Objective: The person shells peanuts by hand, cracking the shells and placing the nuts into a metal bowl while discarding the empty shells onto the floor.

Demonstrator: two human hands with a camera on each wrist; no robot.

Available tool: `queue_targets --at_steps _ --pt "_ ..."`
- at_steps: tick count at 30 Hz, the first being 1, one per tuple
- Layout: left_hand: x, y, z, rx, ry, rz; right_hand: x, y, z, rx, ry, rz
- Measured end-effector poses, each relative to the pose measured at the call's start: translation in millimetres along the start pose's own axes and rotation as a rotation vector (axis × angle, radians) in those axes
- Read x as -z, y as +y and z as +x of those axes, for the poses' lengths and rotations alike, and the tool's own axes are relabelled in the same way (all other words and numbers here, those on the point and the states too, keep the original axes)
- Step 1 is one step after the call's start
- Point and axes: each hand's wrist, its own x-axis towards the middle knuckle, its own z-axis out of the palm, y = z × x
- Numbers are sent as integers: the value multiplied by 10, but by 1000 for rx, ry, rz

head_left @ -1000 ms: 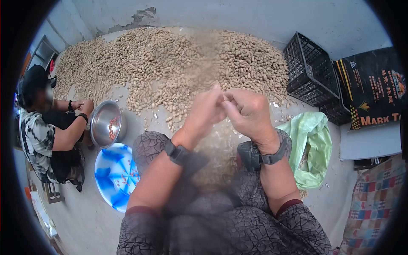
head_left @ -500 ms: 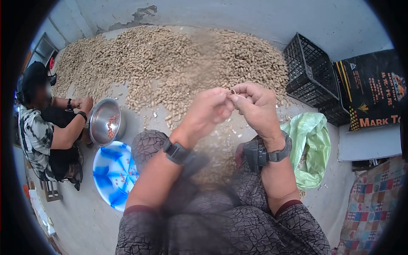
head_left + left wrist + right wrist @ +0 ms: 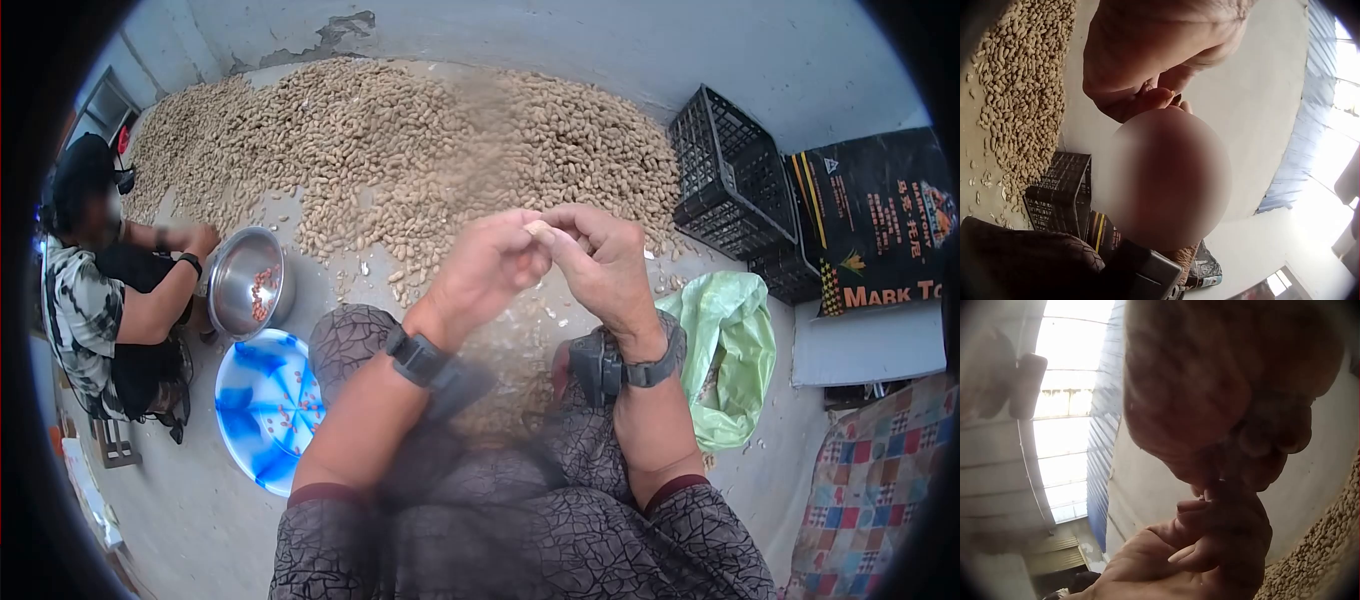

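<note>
In front of the peanut heap my left hand [image 3: 488,262] and right hand [image 3: 612,268] meet at the fingertips. Between them sits a pale peanut [image 3: 539,229], pinched by thumb and finger of each hand and partly covered by them. The right wrist view has my left hand [image 3: 1204,556] below, its fingertips right against those of the right hand [image 3: 1210,394], which is in shadow. In the left wrist view my left hand [image 3: 1160,50] is curled at the top, and a blurred disc masks much of what lies below it.
Unshelled peanuts [image 3: 380,150] are heaped along the wall. At left, a person [image 3: 85,310] sits by a steel bowl [image 3: 232,285] and a blue-white basin [image 3: 240,400], both holding reddish kernels. To the right are a green sack [image 3: 735,340], black crates [image 3: 725,180] and a printed black bag [image 3: 880,220].
My fingertips have shifted slightly around the peanut; a small brownish bit showed between them half a second ago, and a pale shell surface shows now. Both forearms stay nearly in place.
</note>
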Motion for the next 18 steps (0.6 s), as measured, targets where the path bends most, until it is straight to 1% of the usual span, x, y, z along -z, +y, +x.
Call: queue_targets --at_steps 2,4,6,8,10,12,14,15,16,17,18 --pt "-4 -6 8 42 26 -35 -5 -2 -6 -14 18 -10" --pt "-16 -21 17 43 30 -35 -1 21 -20 -34 36 -21" --pt "-25 -39 16 44 36 -35 -1 76 -23 75 79 -192" --pt "-30 -42 12 32 73 38 -4 106 -26 90 64 -185" --pt "-4 -57 10 16 65 36 -5 110 -22 106 50 -179" --pt "2 -51 5 2 58 34 -10 105 -15 133 20 -285" --pt "-17 -39 -6 15 120 203 5 106 -36 110 9 -311" --pt "-3 -23 3 19 116 204 24 106 -38 89 0 -340" --pt "26 -1 7 -6 230 300 56 105 -39 85 4 -343" --pt "53 21 11 -31 345 395 95 100 -30 16 -6 -224" --pt "48 61 7 -38 397 297 125 89 -24 -54 -17 -104"
